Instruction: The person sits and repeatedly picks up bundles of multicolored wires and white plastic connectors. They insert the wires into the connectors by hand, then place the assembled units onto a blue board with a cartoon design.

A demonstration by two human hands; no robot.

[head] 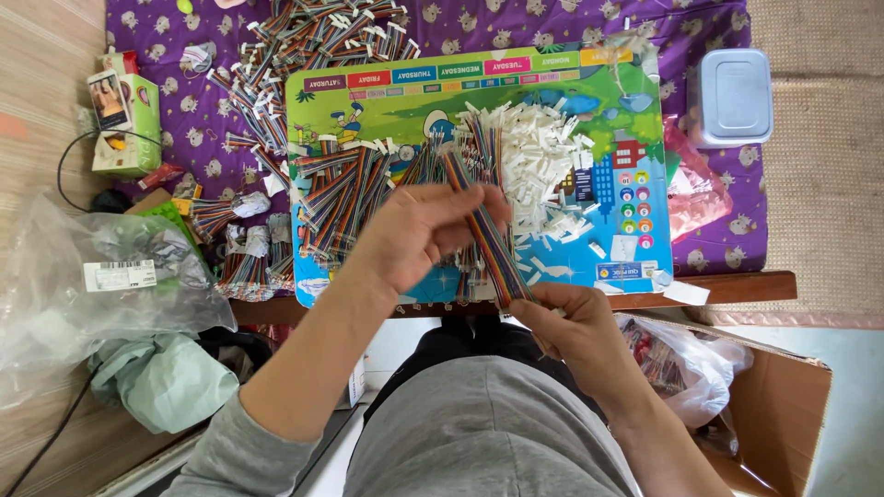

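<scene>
Because the rainbow ribbon cable strip [486, 230] is thin, light and floppy, it is probably best pinched near its ends, as now: left hand [419, 235] closed on the far part, right hand [571, 327] on the near end. It hangs just above the colourful board [635, 184] on the table [737, 287], with white connector pieces [539, 166] just to the right.

- Low wooden table [737, 287], covered by purple patterned cloth [516, 23].
- On cloth: colourful picture board [552, 92], lidded plastic box [732, 97], loose rainbow ribbon cables [304, 41].
</scene>
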